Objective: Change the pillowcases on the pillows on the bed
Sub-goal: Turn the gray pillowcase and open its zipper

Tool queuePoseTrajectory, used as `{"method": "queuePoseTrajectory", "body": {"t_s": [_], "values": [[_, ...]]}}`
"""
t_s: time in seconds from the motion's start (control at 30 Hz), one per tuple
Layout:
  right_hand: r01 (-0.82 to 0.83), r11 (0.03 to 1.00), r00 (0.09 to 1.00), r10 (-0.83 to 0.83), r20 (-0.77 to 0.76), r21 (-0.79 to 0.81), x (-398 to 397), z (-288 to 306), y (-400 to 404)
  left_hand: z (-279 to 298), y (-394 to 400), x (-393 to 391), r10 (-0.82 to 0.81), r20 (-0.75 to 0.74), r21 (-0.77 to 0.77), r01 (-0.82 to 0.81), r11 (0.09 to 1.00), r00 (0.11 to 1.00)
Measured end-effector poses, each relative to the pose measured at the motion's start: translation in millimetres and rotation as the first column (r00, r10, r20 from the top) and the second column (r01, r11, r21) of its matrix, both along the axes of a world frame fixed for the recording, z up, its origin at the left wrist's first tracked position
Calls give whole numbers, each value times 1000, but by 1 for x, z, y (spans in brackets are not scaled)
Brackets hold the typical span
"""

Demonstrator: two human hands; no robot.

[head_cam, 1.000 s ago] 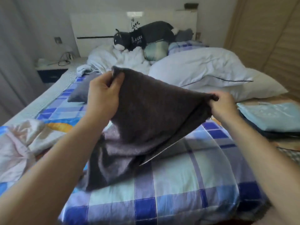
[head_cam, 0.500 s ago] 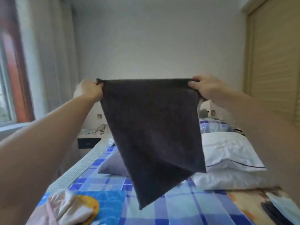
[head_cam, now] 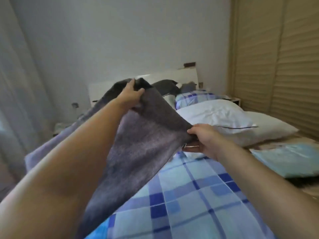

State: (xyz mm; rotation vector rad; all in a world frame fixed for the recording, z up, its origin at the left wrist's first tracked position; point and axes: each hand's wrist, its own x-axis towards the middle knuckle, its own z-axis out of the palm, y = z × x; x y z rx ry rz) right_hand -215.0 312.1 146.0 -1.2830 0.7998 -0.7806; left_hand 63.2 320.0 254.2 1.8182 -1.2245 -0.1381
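Dark grey pillowcase [head_cam: 143, 145], soft and fuzzy, stretched in the air across the middle of the frame, one corner pinched high at centre, another pinched lower and further right, the rest sagging toward the lower left over the blue checked bed [head_cam: 198, 195]. Two pillows stacked at right of centre: a white pillow [head_cam: 214, 114] with dark piping lying on a plain off-white pillow [head_cam: 274, 128]. Blue checked pillow [head_cam: 195, 97] just behind them, near the white headboard [head_cam: 172, 75].
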Motion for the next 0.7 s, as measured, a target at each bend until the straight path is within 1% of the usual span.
{"method": "queuePoseTrajectory", "body": {"t_s": [0.1, 0.17, 0.2, 0.27, 0.33, 0.37, 0.4, 0.43, 0.47, 0.5, 0.53, 0.57, 0.6, 0.63, 0.67, 0.7], "values": [[112, 982, 993, -117, 23, 152, -51, -92, -8, -115, -73, -73, -146, -27, 131, 148, 980, 989], [210, 943, 977, -207, -40, 259, -87, -147, -11, -200, -86, -125, -193, -4, 244, 189, 951, 981], [258, 917, 966, -237, -105, 304, -102, -172, -12, -242, -76, -150, -227, 8, 270, 216, 938, 974], [342, 876, 930, -263, -258, 340, -125, -212, -10, -314, -25, -192, -331, 76, 312, 293, 904, 941], [396, 863, 890, -278, -361, 312, -136, -235, -9, -369, 53, -215, -458, 191, 461, 332, 823, 868], [412, 869, 875, -293, -387, 275, -137, -241, -11, -389, 89, -213, -517, 259, 552, 314, 773, 816], [434, 871, 860, -324, -393, 231, -137, -243, -12, -407, 122, -203, -545, 335, 606, 267, 749, 769], [450, 877, 845, -355, -401, 172, -136, -244, -14, -420, 146, -186, -545, 388, 641, 207, 739, 744], [463, 881, 821, -384, -423, 99, -133, -246, -16, -422, 163, -168, -509, 427, 665, 122, 736, 747], [464, 885, 796, -404, -451, 24, -130, -249, -17, -421, 172, -148, -434, 483, 657, 14, 754, 760], [452, 891, 781, -412, -469, -30, -127, -252, -16, -418, 174, -128, -369, 507, 666, -83, 741, 779], [434, 899, 784, -407, -469, -54, -123, -254, -12, -412, 173, -110, -339, 510, 702, -154, 696, 791], [404, 913, 793, -380, -475, -57, -120, -257, -8, -406, 171, -95, -362, 475, 773, -184, 607, 802], [374, 925, 803, -356, -479, -61, -119, -258, -4, -402, 170, -82, -394, 466, 811, -204, 549, 792], [348, 935, 805, -332, -492, -61, -118, -260, -3, -398, 171, -72, -428, 460, 835, -216, 505, 778], [339, 940, 814, -316, -488, -43, -118, -262, -1, -397, 175, -65, -443, 454, 846, -218, 487, 773]]}}
